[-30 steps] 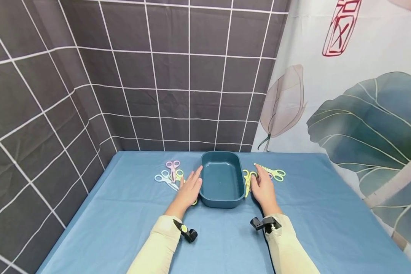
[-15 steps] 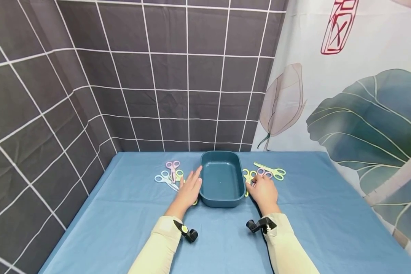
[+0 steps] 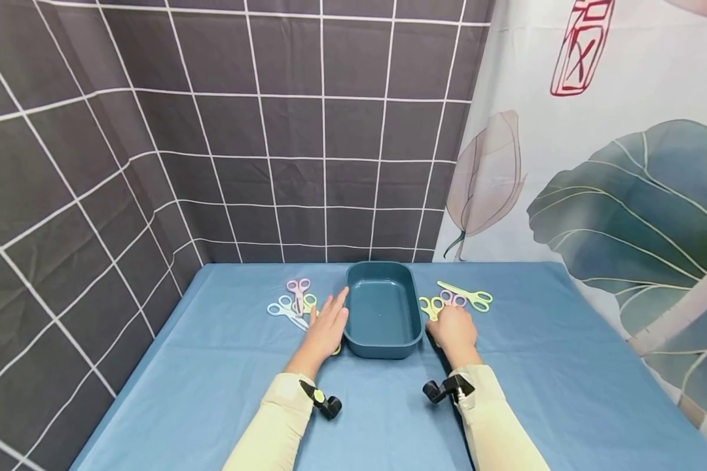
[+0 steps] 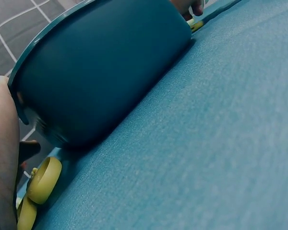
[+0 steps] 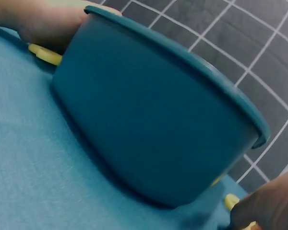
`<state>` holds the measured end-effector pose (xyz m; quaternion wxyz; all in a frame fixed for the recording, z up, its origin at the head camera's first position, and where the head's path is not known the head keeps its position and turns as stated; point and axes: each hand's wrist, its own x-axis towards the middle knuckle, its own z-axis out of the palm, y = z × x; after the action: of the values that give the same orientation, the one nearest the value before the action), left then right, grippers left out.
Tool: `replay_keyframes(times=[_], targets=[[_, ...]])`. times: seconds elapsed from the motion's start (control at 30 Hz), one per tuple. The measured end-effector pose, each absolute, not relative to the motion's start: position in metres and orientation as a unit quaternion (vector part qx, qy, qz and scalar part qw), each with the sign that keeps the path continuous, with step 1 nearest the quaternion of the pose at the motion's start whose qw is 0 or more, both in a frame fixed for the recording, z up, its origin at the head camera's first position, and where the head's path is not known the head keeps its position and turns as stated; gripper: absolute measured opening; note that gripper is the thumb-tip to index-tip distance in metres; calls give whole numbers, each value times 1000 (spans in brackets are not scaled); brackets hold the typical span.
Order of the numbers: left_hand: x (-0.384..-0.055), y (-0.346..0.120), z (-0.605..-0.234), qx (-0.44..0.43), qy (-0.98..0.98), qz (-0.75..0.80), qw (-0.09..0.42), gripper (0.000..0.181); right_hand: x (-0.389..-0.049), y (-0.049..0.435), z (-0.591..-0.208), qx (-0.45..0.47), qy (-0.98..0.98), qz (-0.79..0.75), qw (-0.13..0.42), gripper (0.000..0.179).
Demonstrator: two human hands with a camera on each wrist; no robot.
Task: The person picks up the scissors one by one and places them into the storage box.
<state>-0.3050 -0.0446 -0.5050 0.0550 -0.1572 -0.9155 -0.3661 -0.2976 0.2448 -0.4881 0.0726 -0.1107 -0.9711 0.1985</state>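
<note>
My left hand (image 3: 325, 328) rests its straight fingers against the left side of a blue-green basin (image 3: 383, 347). Yellow scissors (image 4: 44, 179) lie beneath that hand, mostly covered. On the basin's right, my right hand (image 3: 455, 332) has its fingers curled down on the blade end of yellow scissors (image 3: 431, 306), whose handles point away from me. Its fingertips are hidden in the head view. Pink-and-purple scissors (image 3: 455, 299) lie just beyond these fingers, partly covered. Yellow-green scissors (image 3: 468, 296) lie farther right.
Left of the basin, pink scissors (image 3: 298, 294), light blue scissors (image 3: 285, 311) and yellow-green scissors (image 3: 309, 302) overlap on the blue tablecloth (image 3: 212, 392). A black cable (image 3: 438, 350) runs beneath my right wrist. A dark gridded curtain (image 3: 289, 183) stands behind the table.
My right hand has come left and a little nearer me, from over the pink-and-purple scissors to the yellow ones, which have shifted slightly. My left hand and the basin have stayed put.
</note>
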Motion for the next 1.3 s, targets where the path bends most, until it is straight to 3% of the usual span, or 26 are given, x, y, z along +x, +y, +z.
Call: replay_keyframes(times=[0.47, 0.8, 0.97, 1.2, 1.3], targets=[[-307, -43, -506, -154, -926, -336, 76, 51, -296, 253, -475, -95, -973, 205, 52, 21], [-306, -43, -508, -149, -927, -336, 79, 50, -291, 252, -465, -82, -967, 232, 66, 36], [-304, -43, -509, -149, -929, -333, 67, 51, -287, 248, -459, -105, -944, 289, 120, 33], [-304, -44, -513, -149, -927, -337, 74, 51, -284, 226, -446, -68, -908, 338, 240, 18], [-306, -44, -512, -154, -922, -346, 81, 50, -285, 213, -434, -53, -890, 370, 260, 14]])
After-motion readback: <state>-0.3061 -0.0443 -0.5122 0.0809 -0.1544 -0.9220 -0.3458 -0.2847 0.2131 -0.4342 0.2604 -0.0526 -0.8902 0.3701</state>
